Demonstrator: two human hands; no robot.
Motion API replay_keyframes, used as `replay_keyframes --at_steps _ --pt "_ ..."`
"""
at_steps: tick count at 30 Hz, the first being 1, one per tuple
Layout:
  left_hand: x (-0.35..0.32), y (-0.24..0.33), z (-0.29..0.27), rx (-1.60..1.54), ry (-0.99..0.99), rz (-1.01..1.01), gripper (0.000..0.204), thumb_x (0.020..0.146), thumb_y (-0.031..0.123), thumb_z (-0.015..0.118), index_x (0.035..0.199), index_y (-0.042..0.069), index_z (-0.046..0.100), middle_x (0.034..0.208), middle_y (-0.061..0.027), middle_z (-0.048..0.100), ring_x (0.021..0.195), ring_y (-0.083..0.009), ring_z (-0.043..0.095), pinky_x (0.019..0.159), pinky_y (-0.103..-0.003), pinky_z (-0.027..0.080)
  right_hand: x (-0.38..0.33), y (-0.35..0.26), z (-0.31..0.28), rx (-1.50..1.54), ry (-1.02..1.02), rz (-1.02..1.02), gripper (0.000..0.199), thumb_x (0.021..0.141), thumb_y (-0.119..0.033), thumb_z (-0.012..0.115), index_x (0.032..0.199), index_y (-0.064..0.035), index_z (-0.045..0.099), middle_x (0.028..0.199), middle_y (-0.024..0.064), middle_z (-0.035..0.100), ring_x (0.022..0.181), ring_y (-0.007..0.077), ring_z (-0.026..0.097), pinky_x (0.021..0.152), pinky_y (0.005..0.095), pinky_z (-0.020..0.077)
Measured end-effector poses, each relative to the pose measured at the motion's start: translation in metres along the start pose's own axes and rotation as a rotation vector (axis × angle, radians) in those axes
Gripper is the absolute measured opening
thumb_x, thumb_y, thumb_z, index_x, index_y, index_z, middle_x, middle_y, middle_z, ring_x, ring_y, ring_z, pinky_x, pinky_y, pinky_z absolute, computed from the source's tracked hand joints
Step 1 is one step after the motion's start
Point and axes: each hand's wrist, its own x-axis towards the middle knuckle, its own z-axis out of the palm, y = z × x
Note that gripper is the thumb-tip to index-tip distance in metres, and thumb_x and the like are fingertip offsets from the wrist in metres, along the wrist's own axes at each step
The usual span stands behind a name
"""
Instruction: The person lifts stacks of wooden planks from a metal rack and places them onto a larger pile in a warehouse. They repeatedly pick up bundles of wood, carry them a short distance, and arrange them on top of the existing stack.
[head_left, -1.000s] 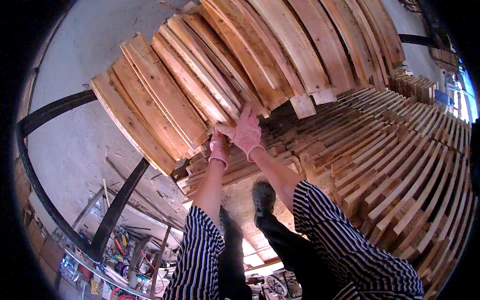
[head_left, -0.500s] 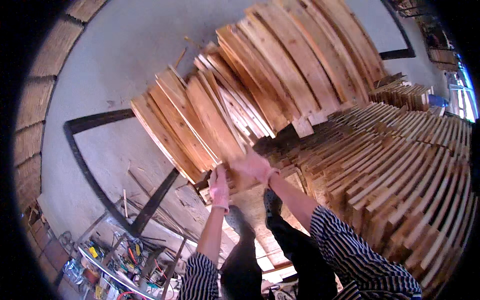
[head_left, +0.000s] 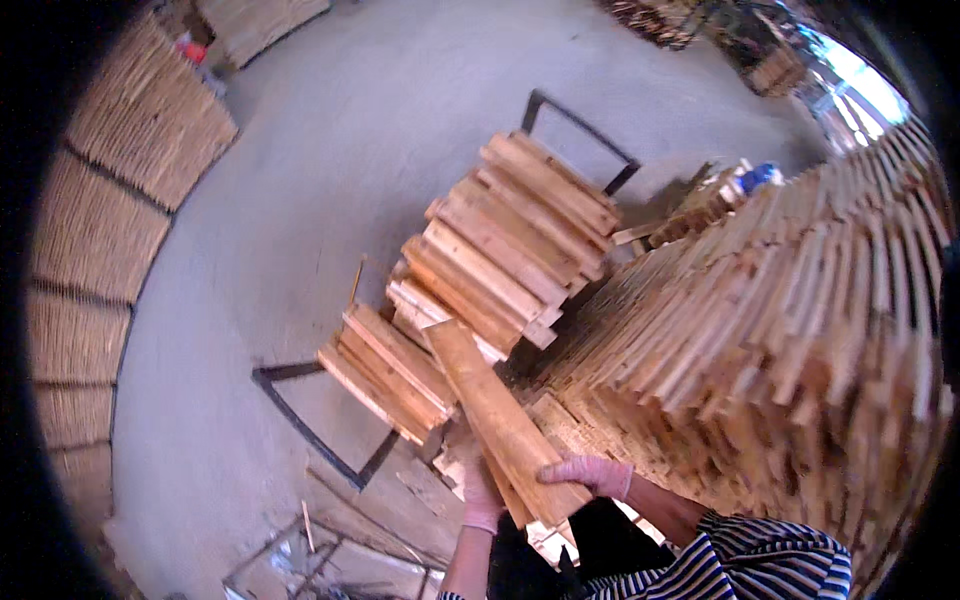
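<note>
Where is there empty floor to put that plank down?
Bare grey floor lies left of the small plank stack, up to the stacked bundles along the left wall. It is crowded right of the plank held by the left hand and right hand: the big stack fills that side. Scraps clutter the floor below.

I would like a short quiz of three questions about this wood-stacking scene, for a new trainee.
1. True or false: both hands touch the same wooden plank.
2. What covers the hands? A) pink gloves B) nothing C) black mittens
3. On which side of the picture is the large slat pile?

Key:
1. True: the left hand supports it from below, and the right hand lies over its near end.
2. A
3. The right, beside the smaller board stack on the concrete floor.
</note>
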Motion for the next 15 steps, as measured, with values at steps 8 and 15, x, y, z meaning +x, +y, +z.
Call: replay_keyframes --at_steps 8,15 --pt "-0.066 0.104 0.170 0.032 -0.383 0.225 0.077 0.096 0.065 0.050 0.147 0.006 0.046 0.138 -0.0139 0.060 0.128 -0.0311 0.056 0.112 -0.049 0.044 -0.157 0.002 0.073 -0.471 -0.131 -0.363 0.109 0.078 -0.028 0.087 0.160 -0.0035 0.019 0.144 0.0144 0.052 0.132 0.0248 0.051 0.109 0.0408 0.0443" --pt "-0.228 0.113 0.341 0.262 -0.809 0.318 0.100 0.088 0.087 0.038 0.158 0.016 0.030 0.150 -0.0149 0.048 0.136 -0.0312 0.048 0.116 -0.048 0.039 -0.328 -0.020 0.225 -1.427 0.979 -1.387 0.109 0.076 -0.063 0.073 0.153 0.0005 0.031 0.137 0.0309 0.047 0.117 0.0480 0.055 0.098 0.0518 0.0494"
